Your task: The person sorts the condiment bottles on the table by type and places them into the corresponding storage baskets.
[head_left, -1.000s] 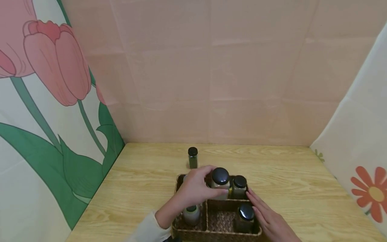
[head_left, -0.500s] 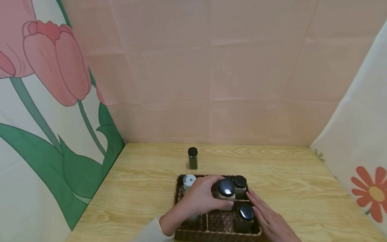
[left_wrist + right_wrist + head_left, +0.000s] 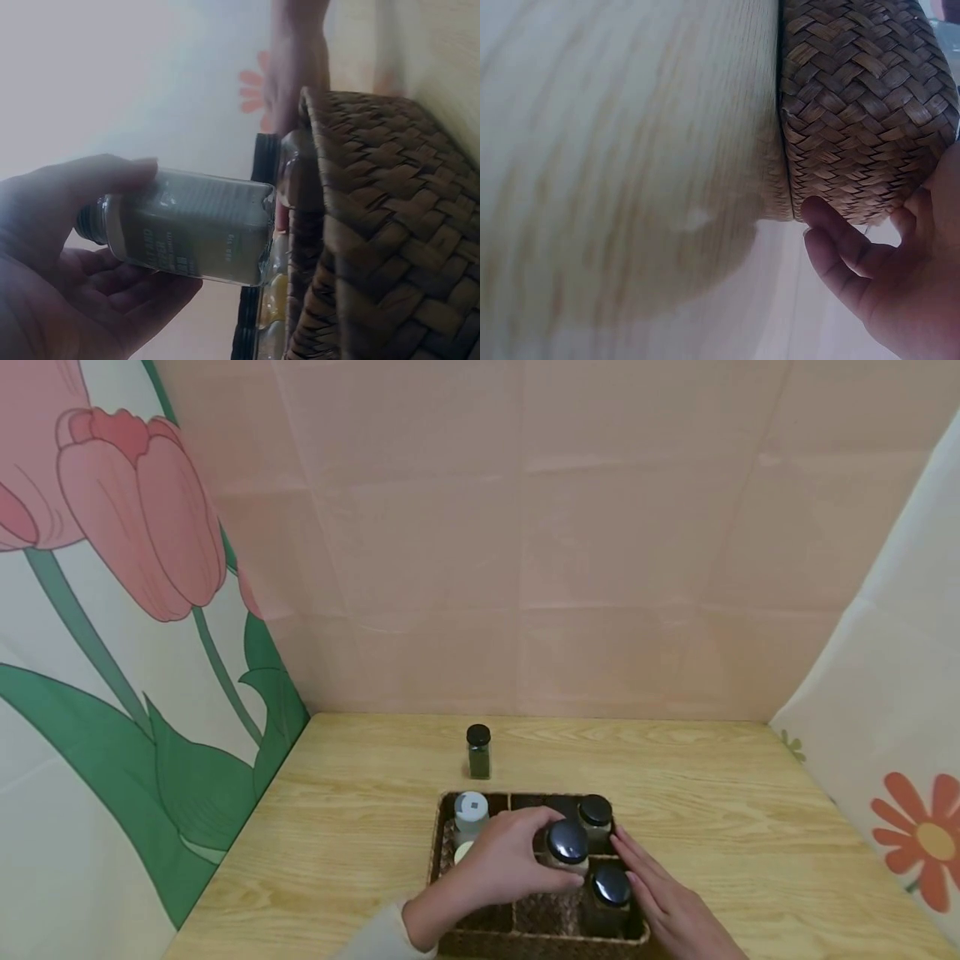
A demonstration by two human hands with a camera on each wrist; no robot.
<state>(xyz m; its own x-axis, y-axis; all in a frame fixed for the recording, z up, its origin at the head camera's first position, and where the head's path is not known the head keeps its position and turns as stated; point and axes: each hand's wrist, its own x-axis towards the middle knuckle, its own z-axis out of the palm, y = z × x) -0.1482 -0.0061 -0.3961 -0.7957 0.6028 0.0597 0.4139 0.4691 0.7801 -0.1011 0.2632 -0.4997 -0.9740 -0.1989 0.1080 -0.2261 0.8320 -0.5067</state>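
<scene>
My left hand [image 3: 510, 858] holds a clear glass spice jar [image 3: 195, 225] with a black lid, thumb on one side and fingers on the other. In the head view the jar is over the front right compartment of a brown woven basket [image 3: 547, 939]. The left wrist view shows its base just above the basket rim, with pale contents and white print on the glass. My right hand [image 3: 671, 897] rests against the basket's right side, fingers extended along the woven wall [image 3: 862, 112]. Beside them, a black-lidded jar [image 3: 610, 897] stands in the front right compartment.
Another black-lidded jar [image 3: 595, 822] stands in the basket's back right compartment. On the left side are a white-capped jar [image 3: 471, 814] and a pale lid [image 3: 462, 852] partly behind my hand. Behind the basket, a small dark green bottle [image 3: 478, 756] stands on the wooden table [image 3: 360, 827].
My left hand has carried the spice jar from the back right compartment toward me and slightly right, lower over the front right compartment. The right hand stays at the basket's side.
</scene>
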